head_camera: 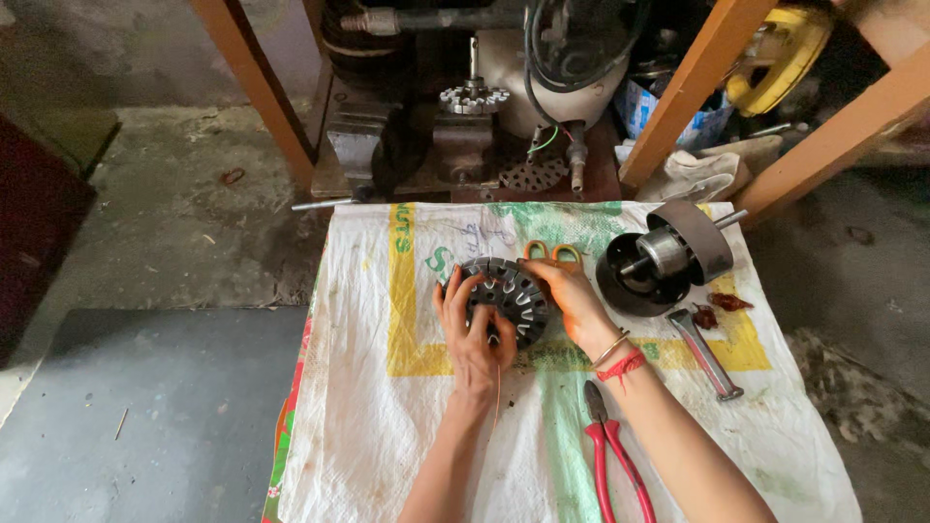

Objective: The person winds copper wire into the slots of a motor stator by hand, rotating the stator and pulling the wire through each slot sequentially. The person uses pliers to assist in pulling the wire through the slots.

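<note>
Dark grey slotted stator point(506, 298); white woven sack point(407, 426) banded yellow and green. Red-handled pliers point(612, 453), orange-handled scissors point(552, 252). Red thread and gold bangle point(616, 354) at wrist.

A white woven sack point(407, 426) is spread flat as a work cover, printed with a yellow angular band, green patches and a red-green edge at the left. A blue-and-white printed packet point(635, 108) is seen at the back, behind an orange wooden leg point(693, 82), partly hidden. No screens or signs are seen.
</note>
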